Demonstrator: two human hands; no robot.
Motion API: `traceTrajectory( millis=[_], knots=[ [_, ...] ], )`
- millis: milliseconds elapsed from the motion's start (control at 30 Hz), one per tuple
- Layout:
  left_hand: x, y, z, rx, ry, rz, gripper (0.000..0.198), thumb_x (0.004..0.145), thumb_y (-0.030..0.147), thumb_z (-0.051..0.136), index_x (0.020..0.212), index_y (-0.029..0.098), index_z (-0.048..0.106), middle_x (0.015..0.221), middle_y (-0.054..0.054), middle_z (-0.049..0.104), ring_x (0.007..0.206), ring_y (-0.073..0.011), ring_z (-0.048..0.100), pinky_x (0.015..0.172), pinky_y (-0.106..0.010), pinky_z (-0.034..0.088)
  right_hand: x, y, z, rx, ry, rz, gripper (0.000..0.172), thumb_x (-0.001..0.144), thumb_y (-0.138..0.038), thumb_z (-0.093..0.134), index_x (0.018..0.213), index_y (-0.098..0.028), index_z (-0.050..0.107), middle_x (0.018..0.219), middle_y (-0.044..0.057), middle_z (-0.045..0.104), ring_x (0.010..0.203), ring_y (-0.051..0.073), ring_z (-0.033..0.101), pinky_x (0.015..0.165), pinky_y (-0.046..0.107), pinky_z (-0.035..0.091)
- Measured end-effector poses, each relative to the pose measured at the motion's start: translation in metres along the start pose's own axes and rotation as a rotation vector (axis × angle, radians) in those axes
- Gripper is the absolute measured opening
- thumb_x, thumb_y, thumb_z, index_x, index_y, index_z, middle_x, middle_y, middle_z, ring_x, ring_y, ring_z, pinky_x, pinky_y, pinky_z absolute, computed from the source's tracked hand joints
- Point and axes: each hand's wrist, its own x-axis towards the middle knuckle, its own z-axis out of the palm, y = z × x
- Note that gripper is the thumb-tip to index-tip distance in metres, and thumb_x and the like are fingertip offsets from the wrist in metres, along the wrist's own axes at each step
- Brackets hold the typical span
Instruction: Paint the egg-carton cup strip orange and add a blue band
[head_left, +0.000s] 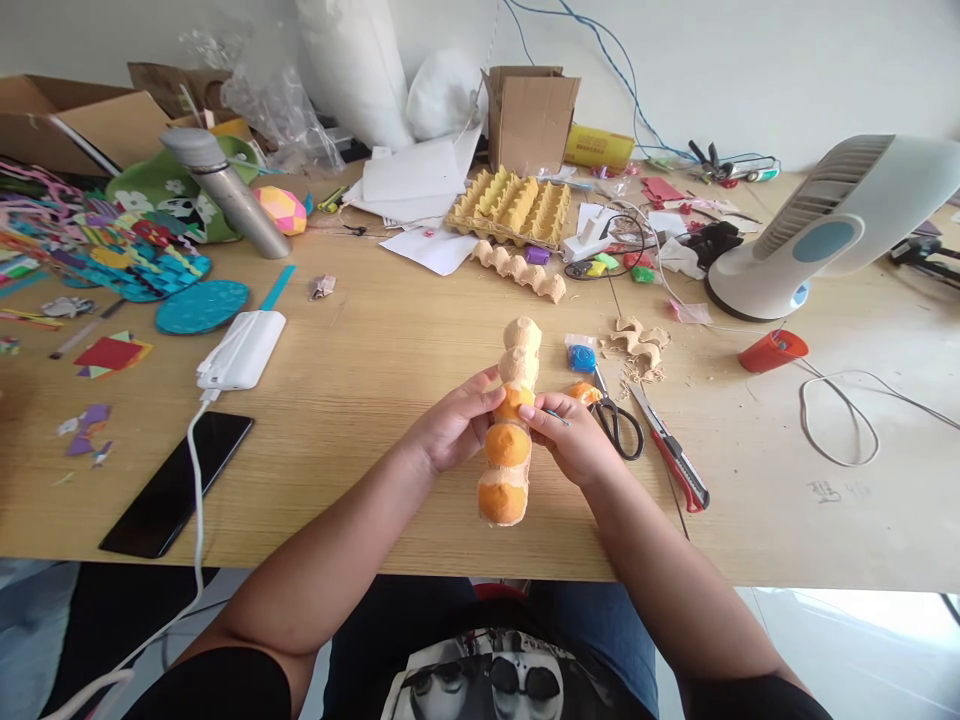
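Observation:
A strip of egg carton [507, 445] is held up over the near part of the table, roughly upright in view. Smooth orange clay covers its lower bumps, while the upper ones are bare and pale. My left hand [461, 418] grips its left side around the middle, thumb on the front. On the right side, my right hand [566, 432] is closed against the same strip, its thumb pressing the orange clay. A thin bluish stick-like thing shows by the right fingers; what it is I cannot tell. Beside that hand lie orange clay in a wrapper [584, 392] and black-handled scissors [621, 425].
A utility knife [675, 460] lies right of the scissors, near a blue clay packet [581, 357] and carton scraps [641, 345]. A phone [176, 487] and a cabled power bank [241, 350] are left. Yellow egg trays [510, 207] stand behind, a fan [817, 235] right.

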Motion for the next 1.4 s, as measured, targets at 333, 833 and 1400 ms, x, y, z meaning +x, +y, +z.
traceTrajectory(
  millis=[333, 833, 1400],
  knots=[
    [-0.0015, -0.0009, -0.0027, -0.007, -0.011, -0.017, 0.055, 0.086, 0.038, 0.09, 0.135, 0.026, 0.068, 0.104, -0.004, 0.075, 0.087, -0.0165, 0.071, 0.081, -0.028, 0.053, 0.0014, 0.0026, -0.0049, 0.096, -0.057, 0.058, 0.051, 0.058, -0.058, 0.104, 0.066, -0.02, 0.071, 0.067, -0.002, 0.07, 0.062, 0.012, 0.062, 0.065, 0.029, 0.055],
    [-0.0032, 0.0025, -0.0068, 0.082, -0.019, -0.032, 0.062, 0.082, 0.037, 0.093, 0.139, 0.029, 0.069, 0.093, -0.002, 0.077, 0.083, -0.0187, 0.073, 0.079, -0.03, 0.052, 0.0012, 0.0066, -0.0073, 0.17, -0.131, 0.108, 0.045, 0.065, -0.057, 0.101, 0.072, -0.02, 0.077, 0.068, 0.001, 0.071, 0.062, 0.015, 0.062, 0.065, 0.03, 0.052],
    [-0.005, 0.0075, -0.0001, 0.146, 0.036, -0.008, 0.074, 0.08, 0.028, 0.095, 0.145, 0.028, 0.06, 0.088, 0.001, 0.077, 0.084, -0.0174, 0.073, 0.081, -0.029, 0.052, 0.0034, 0.0082, -0.0077, 0.189, -0.102, 0.129, 0.049, 0.067, -0.063, 0.098, 0.079, -0.022, 0.072, 0.077, 0.0, 0.072, 0.072, 0.016, 0.065, 0.071, 0.03, 0.051]
  ],
)
